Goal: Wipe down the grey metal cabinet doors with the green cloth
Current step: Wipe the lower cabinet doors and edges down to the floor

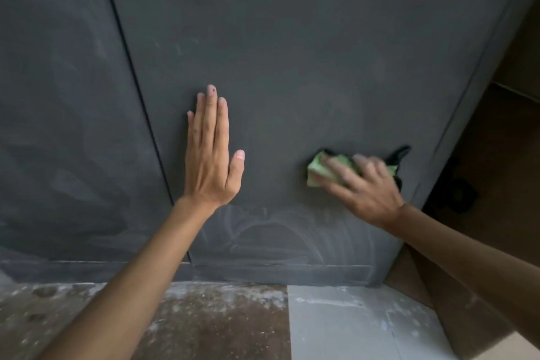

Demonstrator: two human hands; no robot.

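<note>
— What is the left grip (211,166) doing?
— It lies flat on the right-hand grey metal cabinet door (292,38), fingers straight and together, thumb out, holding nothing.
— And the right grip (368,187)?
— Blurred. Its fingers bend over a folded green cloth (318,170), pressing it low on the same door, just beside a black handle (401,152).
— The door itself?
— Dull grey, with pale curved streaks below the cloth.

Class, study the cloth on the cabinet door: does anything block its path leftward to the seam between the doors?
Yes: the left hand lies flat on the same door, between the green cloth and the seam. The right hand holds the cloth.
</note>
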